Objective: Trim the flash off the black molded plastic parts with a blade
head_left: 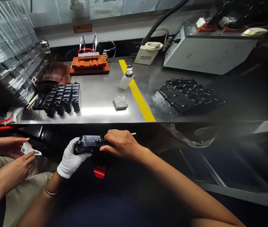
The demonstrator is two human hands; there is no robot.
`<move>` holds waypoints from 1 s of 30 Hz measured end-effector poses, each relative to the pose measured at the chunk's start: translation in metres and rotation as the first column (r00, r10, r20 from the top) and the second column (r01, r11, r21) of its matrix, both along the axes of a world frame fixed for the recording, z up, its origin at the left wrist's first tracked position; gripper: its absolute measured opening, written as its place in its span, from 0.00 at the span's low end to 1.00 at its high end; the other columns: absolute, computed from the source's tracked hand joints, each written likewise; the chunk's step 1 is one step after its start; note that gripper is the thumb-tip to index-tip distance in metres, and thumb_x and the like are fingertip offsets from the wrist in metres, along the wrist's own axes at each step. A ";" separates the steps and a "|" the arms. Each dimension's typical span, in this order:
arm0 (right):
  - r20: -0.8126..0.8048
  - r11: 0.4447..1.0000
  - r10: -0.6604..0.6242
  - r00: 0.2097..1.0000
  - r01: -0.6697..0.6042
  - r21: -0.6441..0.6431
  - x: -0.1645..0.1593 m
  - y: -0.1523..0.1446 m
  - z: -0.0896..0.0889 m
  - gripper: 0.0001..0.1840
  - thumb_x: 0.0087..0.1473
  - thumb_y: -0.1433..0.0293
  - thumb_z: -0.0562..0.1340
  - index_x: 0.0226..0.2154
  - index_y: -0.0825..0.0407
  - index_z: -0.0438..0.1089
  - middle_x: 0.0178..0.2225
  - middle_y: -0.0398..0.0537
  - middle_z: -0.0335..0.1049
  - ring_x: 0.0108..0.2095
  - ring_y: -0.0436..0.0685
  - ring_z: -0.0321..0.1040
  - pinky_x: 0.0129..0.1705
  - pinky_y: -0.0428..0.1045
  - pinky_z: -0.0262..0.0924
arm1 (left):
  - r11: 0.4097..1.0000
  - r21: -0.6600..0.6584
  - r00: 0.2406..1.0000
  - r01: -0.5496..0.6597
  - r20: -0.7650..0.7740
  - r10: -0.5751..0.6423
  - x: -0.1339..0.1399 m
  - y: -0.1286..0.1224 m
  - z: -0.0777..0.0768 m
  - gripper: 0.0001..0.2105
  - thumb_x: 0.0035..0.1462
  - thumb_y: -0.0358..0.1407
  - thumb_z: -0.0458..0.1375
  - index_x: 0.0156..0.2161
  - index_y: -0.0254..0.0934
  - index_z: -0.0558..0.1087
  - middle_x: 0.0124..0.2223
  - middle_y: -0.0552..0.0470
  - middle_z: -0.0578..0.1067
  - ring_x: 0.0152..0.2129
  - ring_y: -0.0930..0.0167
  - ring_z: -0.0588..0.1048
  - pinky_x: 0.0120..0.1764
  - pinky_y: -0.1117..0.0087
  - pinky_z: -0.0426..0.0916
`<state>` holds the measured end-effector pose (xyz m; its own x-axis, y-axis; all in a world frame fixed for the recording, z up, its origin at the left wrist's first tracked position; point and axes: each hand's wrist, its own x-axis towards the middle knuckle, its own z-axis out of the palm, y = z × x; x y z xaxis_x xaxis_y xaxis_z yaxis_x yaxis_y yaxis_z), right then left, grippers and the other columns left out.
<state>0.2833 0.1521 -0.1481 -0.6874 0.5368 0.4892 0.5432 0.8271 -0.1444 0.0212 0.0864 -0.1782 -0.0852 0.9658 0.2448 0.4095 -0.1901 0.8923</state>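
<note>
My left hand (70,157), in a white glove, is closed around a black plastic housing (90,141) with a glossy top, just below the bench edge. My bare right hand (122,143) is closed on a thin stick (134,134); its pale end pokes out behind the fingers, and its other end reaches the housing's right side. Whether the tip touches the housing I cannot tell. On the bench above lie a folded pale cloth pad (120,103) and a white pump bottle (125,80) with its metal lid up.
Rows of black housings (64,97) stand at left, near an orange fixture (90,64). Right of the yellow tape (139,99) lies a black rack (188,93), below a grey machine (207,50). At left a co-worker's hands (21,157) hold a label (28,149).
</note>
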 end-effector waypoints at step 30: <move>-0.232 0.892 -0.110 0.966 -0.008 -0.453 0.007 -0.013 -0.004 0.21 0.65 0.64 0.48 0.23 0.53 0.61 0.21 0.41 0.60 0.21 0.46 0.57 0.25 0.43 0.51 | 0.993 -0.119 0.965 0.022 0.261 0.010 0.041 -0.005 -0.042 0.20 0.43 0.36 0.68 0.44 0.40 0.71 0.40 0.53 0.77 0.37 0.69 0.76 0.43 0.66 0.71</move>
